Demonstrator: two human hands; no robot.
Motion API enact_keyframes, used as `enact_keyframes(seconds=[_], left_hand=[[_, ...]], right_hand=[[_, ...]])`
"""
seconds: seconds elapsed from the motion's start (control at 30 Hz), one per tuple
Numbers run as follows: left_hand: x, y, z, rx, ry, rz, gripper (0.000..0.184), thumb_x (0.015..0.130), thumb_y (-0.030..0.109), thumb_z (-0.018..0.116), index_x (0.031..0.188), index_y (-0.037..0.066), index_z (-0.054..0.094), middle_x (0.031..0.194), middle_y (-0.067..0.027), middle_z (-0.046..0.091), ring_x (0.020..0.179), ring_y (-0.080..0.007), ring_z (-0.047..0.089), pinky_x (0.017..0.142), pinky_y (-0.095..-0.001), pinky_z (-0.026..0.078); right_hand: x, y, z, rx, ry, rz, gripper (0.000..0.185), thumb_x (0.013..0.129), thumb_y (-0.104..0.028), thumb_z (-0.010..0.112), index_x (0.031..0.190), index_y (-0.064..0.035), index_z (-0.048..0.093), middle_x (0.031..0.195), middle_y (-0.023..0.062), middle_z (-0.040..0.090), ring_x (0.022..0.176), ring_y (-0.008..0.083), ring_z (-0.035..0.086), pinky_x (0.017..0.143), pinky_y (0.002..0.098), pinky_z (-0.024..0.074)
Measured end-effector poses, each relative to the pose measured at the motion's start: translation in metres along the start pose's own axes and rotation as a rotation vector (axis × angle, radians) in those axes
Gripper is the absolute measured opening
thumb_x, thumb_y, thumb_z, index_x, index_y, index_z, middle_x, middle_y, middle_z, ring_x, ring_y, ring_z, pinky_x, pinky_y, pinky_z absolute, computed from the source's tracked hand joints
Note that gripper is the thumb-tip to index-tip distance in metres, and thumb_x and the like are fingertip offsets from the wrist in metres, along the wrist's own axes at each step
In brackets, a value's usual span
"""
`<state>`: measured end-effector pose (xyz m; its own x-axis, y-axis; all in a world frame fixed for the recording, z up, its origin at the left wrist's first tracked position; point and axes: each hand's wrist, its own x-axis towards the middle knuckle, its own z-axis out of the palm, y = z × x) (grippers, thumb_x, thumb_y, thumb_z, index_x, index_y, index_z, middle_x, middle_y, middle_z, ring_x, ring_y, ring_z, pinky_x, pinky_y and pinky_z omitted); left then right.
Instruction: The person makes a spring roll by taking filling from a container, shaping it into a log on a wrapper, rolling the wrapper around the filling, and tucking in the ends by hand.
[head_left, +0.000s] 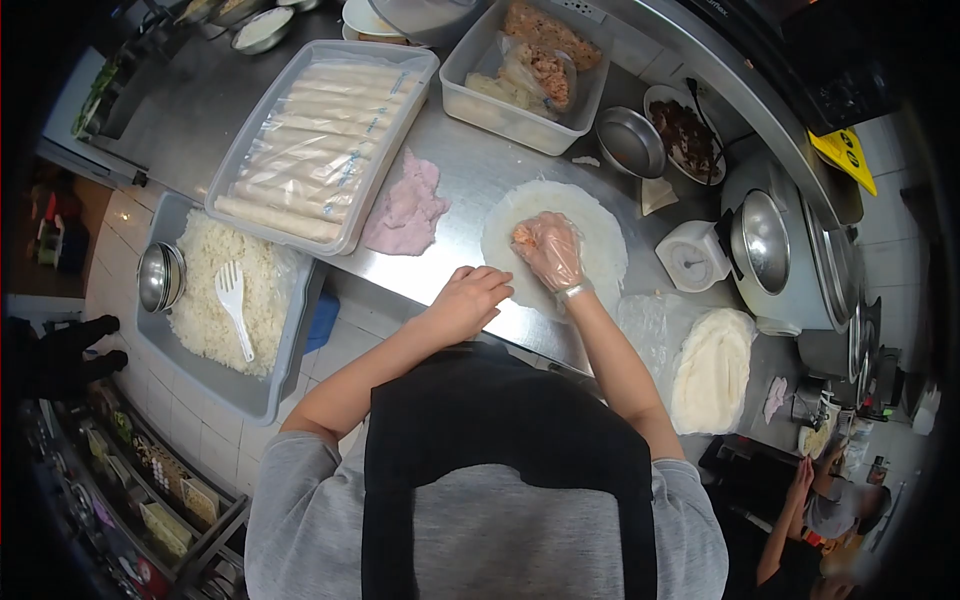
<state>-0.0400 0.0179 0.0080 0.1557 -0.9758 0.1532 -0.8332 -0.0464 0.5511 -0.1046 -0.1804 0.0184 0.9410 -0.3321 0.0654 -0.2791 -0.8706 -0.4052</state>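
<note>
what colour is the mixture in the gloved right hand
The mixture is pale orange, seen best in the head view.

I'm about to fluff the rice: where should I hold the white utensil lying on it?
Probably by its narrow handle, coming from the near side with the left hand: the white utensil lies on the rice, broad head forward, handle pointing back.
</note>
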Motion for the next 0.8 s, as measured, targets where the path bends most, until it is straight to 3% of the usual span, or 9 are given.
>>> enact_keyframes(seconds=[0.07,0.1,0.17,0.4,0.6,0.67,0.7,0.77,0.8], left_hand=[[0.000,-0.001,-0.001,-0.013,0.005,0.018,0.035,0.079,0.011,0.066,0.114,0.008,0.061,0.129,-0.0079,0.054,0.121,-0.0245,0.048,0.099,-0.0417,0.037],[-0.001,-0.004,-0.002,-0.012,0.011,0.014,0.035,0.079,0.011,0.066,0.114,0.008,0.061,0.129,-0.0079,0.054,0.121,-0.0245,0.048,0.099,-0.0417,0.037],[-0.002,-0.008,-0.004,-0.113,0.065,0.039,0.038,0.079,0.013,0.066,0.116,0.007,0.060,0.127,-0.0093,0.054,0.120,-0.0258,0.048,0.098,-0.0418,0.037],[0.000,-0.016,-0.008,-0.031,0.143,-0.026,0.042,0.078,0.014,0.067,0.118,0.004,0.058,0.125,-0.0106,0.054,0.119,-0.0275,0.048,0.098,-0.0417,0.037],[0.000,-0.015,-0.006,0.041,0.121,-0.015,0.043,0.077,0.013,0.068,0.118,0.004,0.058,0.125,-0.0103,0.055,0.119,-0.0267,0.048,0.097,-0.0413,0.037],[0.001,-0.013,-0.007,0.056,0.118,-0.026,0.043,0.077,0.013,0.068,0.118,0.004,0.058,0.125,-0.0101,0.055,0.118,-0.0267,0.048,0.097,-0.0413,0.037],[0.000,-0.013,-0.007,0.055,0.119,-0.027,0.043,0.077,0.013,0.068,0.118,0.004,0.058,0.125,-0.0101,0.055,0.118,-0.0267,0.048,0.097,-0.0413,0.037],[0.000,-0.014,-0.007,0.045,0.118,-0.022,0.043,0.077,0.012,0.068,0.117,0.004,0.058,0.125,-0.0100,0.055,0.118,-0.0266,0.049,0.097,-0.0412,0.037],[0.000,-0.014,-0.007,0.044,0.115,-0.018,0.043,0.077,0.012,0.068,0.117,0.004,0.058,0.125,-0.0100,0.055,0.118,-0.0266,0.049,0.097,-0.0412,0.037]], right_hand=[[-0.012,-0.008,-0.016,0.105,0.045,-0.067,0.058,0.075,-0.022,0.071,0.127,-0.0046,0.052,0.123,0.0171,0.053,0.116,0.0352,0.049,0.097,0.0468,0.0401],[-0.020,-0.005,-0.018,0.103,0.042,-0.074,0.058,0.075,-0.022,0.071,0.127,-0.0046,0.052,0.123,0.0171,0.053,0.116,0.0352,0.049,0.097,0.0468,0.0401],[-0.039,0.000,-0.023,-0.097,-0.014,-0.402,0.066,0.082,-0.020,0.066,0.140,-0.0048,0.038,0.142,0.0186,0.040,0.132,0.0362,0.038,0.109,0.0465,0.0313],[-0.032,0.003,-0.013,-0.135,-0.175,-0.312,0.065,0.087,-0.017,0.059,0.145,-0.0054,0.031,0.151,0.0162,0.030,0.140,0.0342,0.028,0.115,0.0447,0.0227],[-0.012,0.011,-0.023,0.108,-0.206,-0.365,0.051,0.087,-0.017,0.058,0.134,-0.0019,0.047,0.143,0.0210,0.040,0.136,0.0342,0.035,0.111,0.0428,0.0303],[-0.006,0.011,-0.045,0.859,-0.187,0.260,0.043,0.082,-0.020,0.065,0.119,-0.0013,0.059,0.128,0.0204,0.054,0.123,0.0338,0.048,0.101,0.0425,0.0391],[-0.006,0.012,-0.042,0.858,-0.188,0.260,0.043,0.082,-0.020,0.065,0.119,-0.0013,0.059,0.128,0.0204,0.054,0.123,0.0338,0.048,0.101,0.0425,0.0391],[-0.007,0.009,-0.034,0.147,0.009,-0.010,0.042,0.073,-0.026,0.074,0.108,-0.0031,0.065,0.107,0.0151,0.062,0.103,0.0322,0.056,0.091,0.0435,0.0436],[-0.007,0.005,-0.026,0.029,0.013,0.021,0.045,0.066,-0.028,0.079,0.102,-0.0045,0.067,0.092,0.0140,0.060,0.093,0.0321,0.057,0.085,0.0423,0.0446]])
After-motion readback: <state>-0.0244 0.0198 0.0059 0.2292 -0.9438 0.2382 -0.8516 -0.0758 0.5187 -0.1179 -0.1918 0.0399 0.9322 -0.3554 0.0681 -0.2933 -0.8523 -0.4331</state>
